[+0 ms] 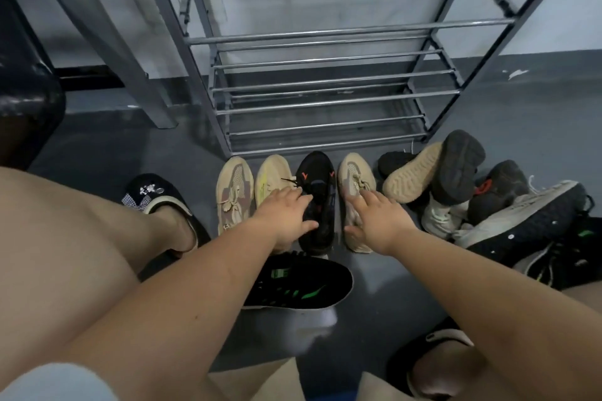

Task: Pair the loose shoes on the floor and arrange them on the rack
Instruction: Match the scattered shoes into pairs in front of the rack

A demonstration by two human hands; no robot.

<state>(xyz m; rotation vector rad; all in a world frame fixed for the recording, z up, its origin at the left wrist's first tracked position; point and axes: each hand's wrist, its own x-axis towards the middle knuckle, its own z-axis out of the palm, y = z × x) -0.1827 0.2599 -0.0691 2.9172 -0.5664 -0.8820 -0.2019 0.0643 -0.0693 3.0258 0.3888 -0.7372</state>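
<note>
An empty metal shoe rack [321,107] stands against the wall. In front of it a row of shoes lies on the floor: a tan shoe [234,195], a tan shoe with yellow [272,177], a black shoe with orange marks [321,177] and another tan shoe [355,172]. My left hand [283,218] reaches over the yellow-tan shoe, fingers spread, thumb touching the black shoe. My right hand [378,221] rests with straight fingers on the rightmost tan shoe. A black shoe with green stripes [303,283] lies nearer, under my left forearm.
A jumbled pile at the right holds an upturned tan sole [413,172], a dark sole [459,166], a white and black knit shoe [527,215] and a black-green shoe [570,257]. My slippered feet [156,195] flank the row. A grey metal leg [156,75] stands left of the rack.
</note>
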